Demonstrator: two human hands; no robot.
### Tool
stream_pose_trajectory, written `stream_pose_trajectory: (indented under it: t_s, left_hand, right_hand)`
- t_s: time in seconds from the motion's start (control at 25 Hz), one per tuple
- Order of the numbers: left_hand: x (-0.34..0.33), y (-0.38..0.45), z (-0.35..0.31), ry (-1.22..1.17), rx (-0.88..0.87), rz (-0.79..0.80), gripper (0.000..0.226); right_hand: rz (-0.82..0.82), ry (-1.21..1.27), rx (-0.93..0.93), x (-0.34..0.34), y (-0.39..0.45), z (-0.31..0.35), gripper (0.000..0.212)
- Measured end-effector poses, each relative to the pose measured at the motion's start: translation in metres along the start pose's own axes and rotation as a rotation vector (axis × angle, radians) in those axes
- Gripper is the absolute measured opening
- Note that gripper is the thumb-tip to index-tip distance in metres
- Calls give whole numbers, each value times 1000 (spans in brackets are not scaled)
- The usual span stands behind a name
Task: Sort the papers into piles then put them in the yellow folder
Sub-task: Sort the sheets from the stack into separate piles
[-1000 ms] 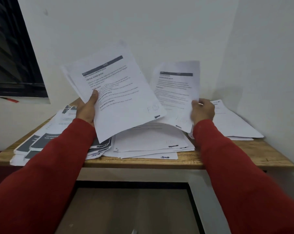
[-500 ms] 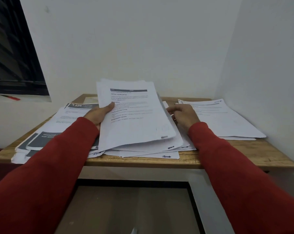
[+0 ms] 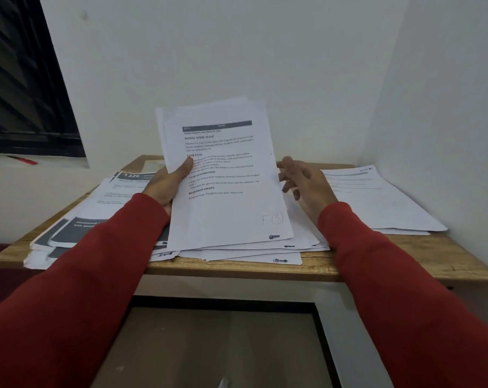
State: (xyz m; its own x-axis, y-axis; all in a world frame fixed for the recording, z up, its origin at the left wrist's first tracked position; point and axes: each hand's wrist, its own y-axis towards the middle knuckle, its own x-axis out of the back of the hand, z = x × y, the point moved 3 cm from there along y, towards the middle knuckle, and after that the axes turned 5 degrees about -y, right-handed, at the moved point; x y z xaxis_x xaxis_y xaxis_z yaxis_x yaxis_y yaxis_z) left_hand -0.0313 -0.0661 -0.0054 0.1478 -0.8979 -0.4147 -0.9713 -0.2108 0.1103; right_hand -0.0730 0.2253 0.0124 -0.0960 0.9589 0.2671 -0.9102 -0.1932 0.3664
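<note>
The left hand grips a sheaf of printed papers by its left edge, thumb laid across the front page and fingers hidden behind, while the right hand hovers just beside the sheaf's right edge with fingers loosely spread, holding nothing. How many sheets the sheaf has I cannot tell; several edges show at its top. It stands tilted up from the wooden surface, long axis running away from the person, heading at the far, upper end, and its near edge rests on the middle pile. Three piles lie on the surface: a left pile with dark grey header blocks, the middle pile of fanned white sheets, and a right pile against the side wall. Both sleeves are red. One red pen lies on the window ledge.
</note>
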Motion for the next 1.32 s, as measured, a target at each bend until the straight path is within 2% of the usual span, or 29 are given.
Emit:
stream_pose_trajectory:
  t_s: [0.12, 0.28, 0.4, 0.52, 0.6, 0.64, 0.72, 0.84, 1.04, 1.12, 1.2, 1.24, 1.32]
  left_hand:
    - [-5, -6, -5, -3, -57, 28, 47]
    - [-15, -13, -9, 24, -90, 28, 42]
    - [-13, -12, -11, 50, -117, -22, 45]
    - [-6, -13, -16, -40, -151, -45, 56]
    - [3, -13, -23, -180, -191, -126, 40]
    - [8, -11, -24, -228, -206, -155, 38]
    - [15, -9, -24, -310, -181, -114, 54]
    - [14, -10, -24, -340, -172, -94, 57]
    - [2, -19, -28, 21, -313, -256, 32]
    - [2, -14, -25, 62, -311, -203, 25]
    - [0, -13, -22, 119, -284, -155, 42]
    - [-1, -13, -21, 140, -266, -137, 43]
    - [-4, -12, -17, 166, -264, -113, 27]
  right_hand:
    - [125, 31, -3, -8, -1, 2, 36]
    - [75, 145, -28, -7, -3, 2, 22]
    - [-100, 39, -46, 2, 2, -2, 15]
    - [-387, -291, -110, 25, 9, -11, 30]
    - [-444, -425, -103, 35, 10, -15, 34]
    - [-423, -474, -103, 36, 10, -16, 34]
    - [-340, -580, -107, 31, 11, -16, 35]
    - [-220, -696, -113, 21, 8, -14, 23]
    - [-144, -610, -114, 14, 5, -13, 23]
    - [-121, -607, -95, 11, 5, -12, 23]
    - [-94, -604, -46, 11, 3, -10, 20]
    - [-87, -574, -37, 11, 2, -9, 17]
    - [-89, -514, -57, 11, 1, -9, 15]
